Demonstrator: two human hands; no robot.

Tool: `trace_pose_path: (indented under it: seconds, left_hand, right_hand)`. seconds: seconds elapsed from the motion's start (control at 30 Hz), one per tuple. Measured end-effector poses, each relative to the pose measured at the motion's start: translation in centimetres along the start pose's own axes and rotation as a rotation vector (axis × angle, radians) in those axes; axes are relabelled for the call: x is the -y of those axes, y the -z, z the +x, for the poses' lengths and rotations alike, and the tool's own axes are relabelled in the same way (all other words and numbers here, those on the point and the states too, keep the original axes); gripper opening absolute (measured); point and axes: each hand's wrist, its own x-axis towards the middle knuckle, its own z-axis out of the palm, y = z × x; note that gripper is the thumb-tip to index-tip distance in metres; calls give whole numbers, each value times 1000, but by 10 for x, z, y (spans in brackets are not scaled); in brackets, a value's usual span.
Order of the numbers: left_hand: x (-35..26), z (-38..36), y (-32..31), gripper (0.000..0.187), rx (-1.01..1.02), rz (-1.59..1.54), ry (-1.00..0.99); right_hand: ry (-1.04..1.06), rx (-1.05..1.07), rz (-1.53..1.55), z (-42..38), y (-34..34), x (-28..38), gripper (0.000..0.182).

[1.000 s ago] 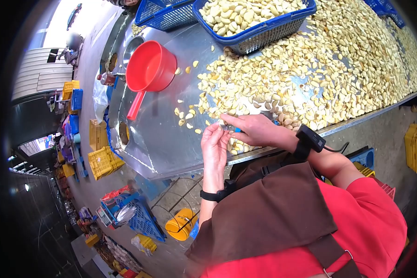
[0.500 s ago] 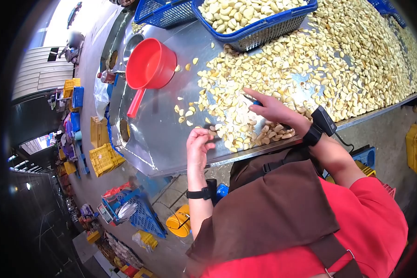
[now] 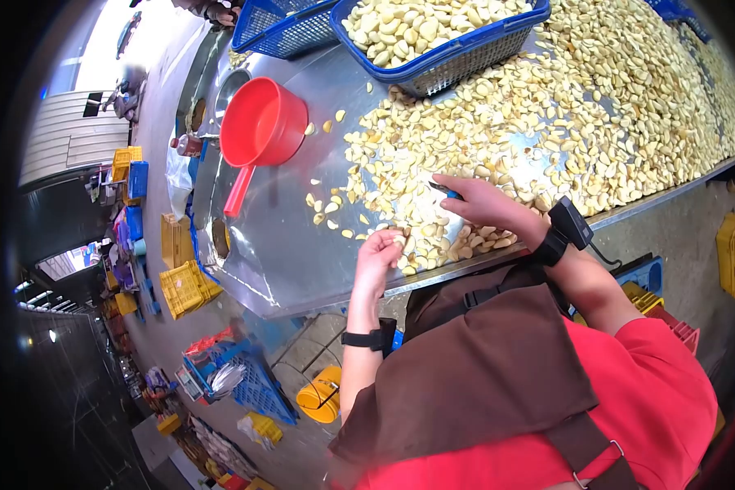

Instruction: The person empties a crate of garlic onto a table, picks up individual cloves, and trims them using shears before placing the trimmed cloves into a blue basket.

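The left hand (image 3: 377, 255) is at the near edge of the metal table (image 3: 278, 245), fingers pinched on one garlic clove (image 3: 398, 240). Just to the right, the right hand (image 3: 482, 204) rests on the garlic pile (image 3: 563, 114), closed on a small blue knife (image 3: 447, 193). The hands are near but apart. Farther left lies a red scoop (image 3: 261, 126). At the far edge sits a blue basket (image 3: 441, 37) full of cloves.
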Motion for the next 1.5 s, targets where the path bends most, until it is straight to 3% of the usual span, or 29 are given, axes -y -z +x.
trace_pose_path:
  seconds: [0.03,0.17,0.27,0.37,0.43,0.5,0.57,0.63,0.67,0.7,0.73,0.77,0.83,0.87,0.9,1.0,1.07,1.17,1.3,1.4,1.47,1.5]
  left_hand:
    - [-14,-8,-5,18,73,-321,25]
    - [-22,-15,-20,17,80,-498,33]
    - [-17,-13,-23,23,126,-593,0]
    - [-16,-12,-25,26,82,-646,3]
    - [-21,-12,-23,27,183,-722,-34]
    - [-32,-22,-19,28,88,-720,-112]
    - [-38,-27,-3,22,106,-661,-131]
    - [-33,-22,23,12,9,-410,-24]
    - [-31,-17,27,13,-38,-12,75]
    - [-26,-11,30,16,-82,386,170]
    - [-1,-1,36,22,-66,712,64]
    - [-8,-2,20,29,-96,1095,183]
    - [-10,-6,-2,36,-89,1336,226]
    - [-6,-3,-6,39,-110,1382,239]
    - [-4,-2,-7,39,-107,1384,242]
    - [-8,3,-2,43,-132,1375,225]
    - [-10,6,9,42,-106,1150,295]
    - [-3,7,6,39,-190,1206,251]
    - [3,3,-2,39,-308,1306,129]
    - [1,-2,9,28,-373,1197,57]
    - [-1,-7,24,18,-220,315,46]
    - [-4,-11,24,18,-225,313,44]
  right_hand:
    - [63,-51,-34,0,-2,-3,52]
    - [66,43,-93,-4,-6,30,54]
    - [353,55,-62,-6,-25,38,58]
    - [353,96,-79,-7,-29,44,61]
    - [345,78,-70,-6,-23,45,61]
    - [259,-31,14,-6,-11,41,59]
    - [142,102,-79,-4,6,31,44]
    - [15,514,-262,2,12,24,37]
    - [15,513,-259,1,9,23,37]
    - [-17,644,-201,1,3,21,36]
    - [-48,775,-141,2,-2,19,35]
    - [-48,775,-142,8,-8,15,35]
    - [-69,585,-95,29,-20,6,37]
    - [20,386,-52,35,-21,9,38]
    - [106,187,-10,40,-22,10,39]
    - [89,55,-39,52,-16,0,40]
    - [129,-44,-15,48,-11,-4,38]
    - [-49,47,-188,39,10,5,37]
    - [15,121,-148,46,-18,2,39]
    - [50,23,-39,51,-25,0,43]
    - [56,-56,34,52,-21,1,44]
    - [61,-53,34,48,-18,3,44]
